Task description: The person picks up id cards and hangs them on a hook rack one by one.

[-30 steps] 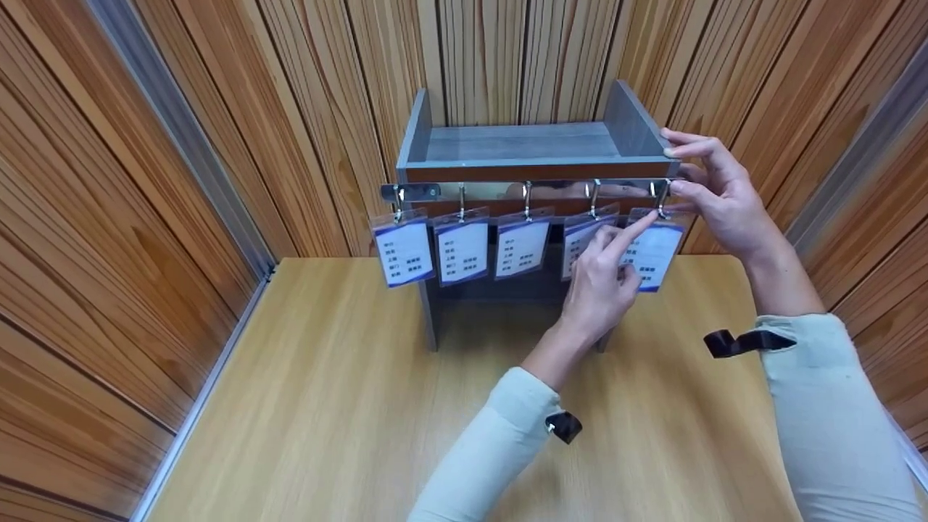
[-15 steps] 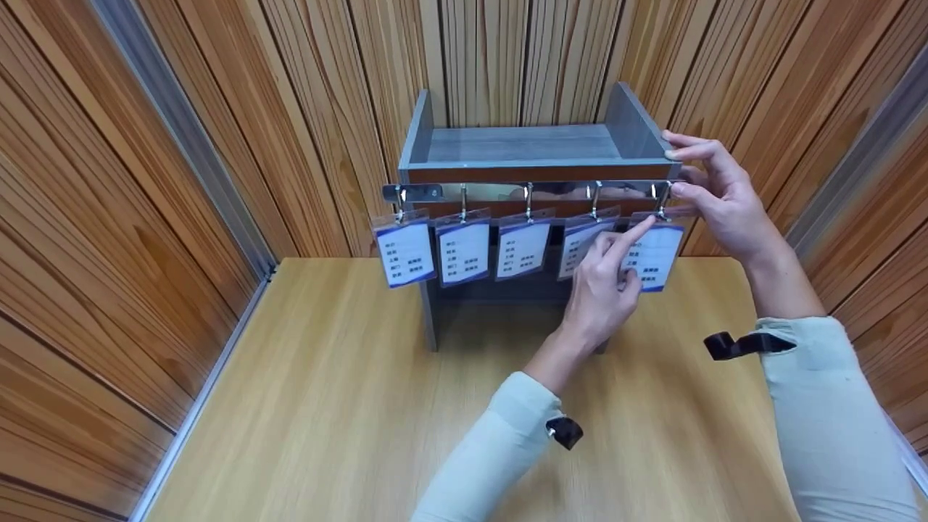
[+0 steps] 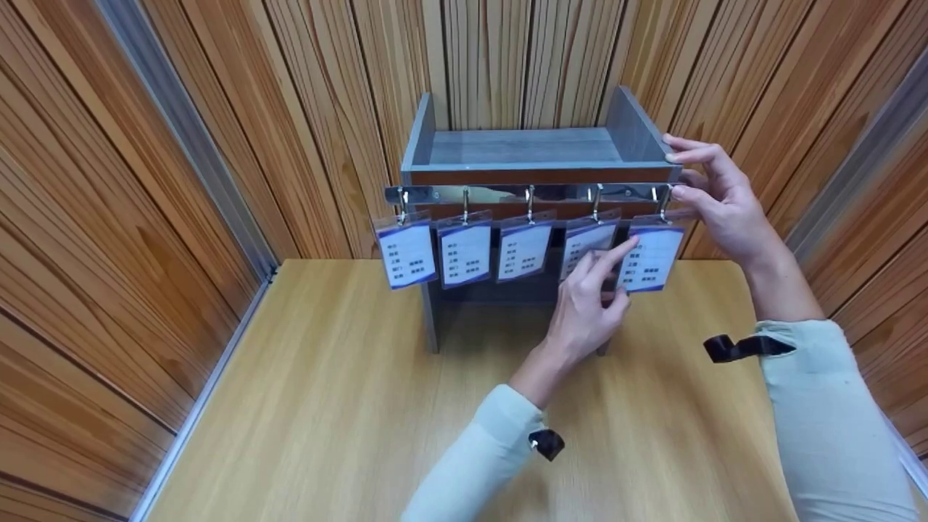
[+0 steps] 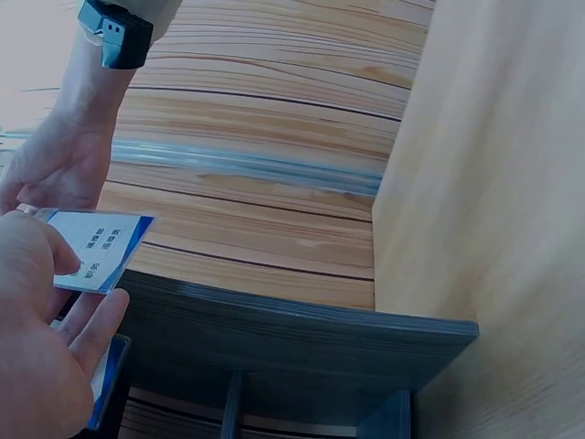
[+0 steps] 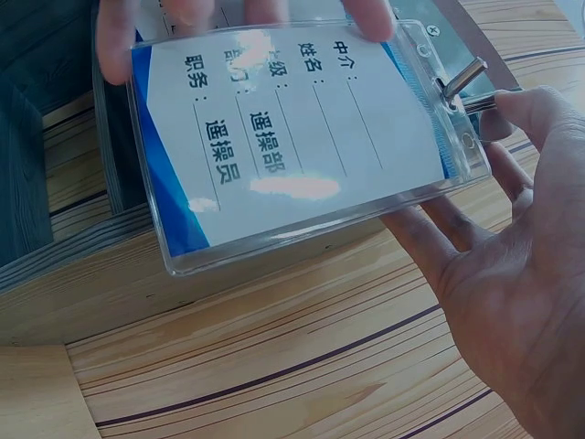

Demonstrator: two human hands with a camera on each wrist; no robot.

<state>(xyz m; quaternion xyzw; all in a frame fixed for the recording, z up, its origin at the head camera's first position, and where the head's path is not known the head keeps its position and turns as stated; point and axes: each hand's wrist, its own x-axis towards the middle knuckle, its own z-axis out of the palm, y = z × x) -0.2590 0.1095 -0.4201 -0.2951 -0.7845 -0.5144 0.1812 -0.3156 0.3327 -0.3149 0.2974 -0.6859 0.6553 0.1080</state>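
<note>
Several clear-sleeved name badges hang in a row from a metal hook rail (image 3: 565, 193) across the front of a grey shelf unit (image 3: 522, 147). My left hand (image 3: 582, 308) is at the left edge of the rightmost badge (image 3: 655, 264), its index finger extended onto the upper left corner. In the right wrist view, fingertips overlap one long edge of this badge (image 5: 302, 146), which hangs by its slot on the hook (image 5: 466, 78). My right hand (image 3: 728, 196) grips the rail's right end, thumb in front, other fingers against the side panel.
The shelf unit stands on a wooden table (image 3: 326, 406), against a wood-panelled wall (image 3: 493, 58). A second panelled wall (image 3: 94, 217) rises at the left. Black straps (image 3: 747, 344) hang from both sleeves.
My left hand has moved down and left; its index fingertip has left the rightmost hook and now lies lower on the badge. My right hand stays at the rail's end.
</note>
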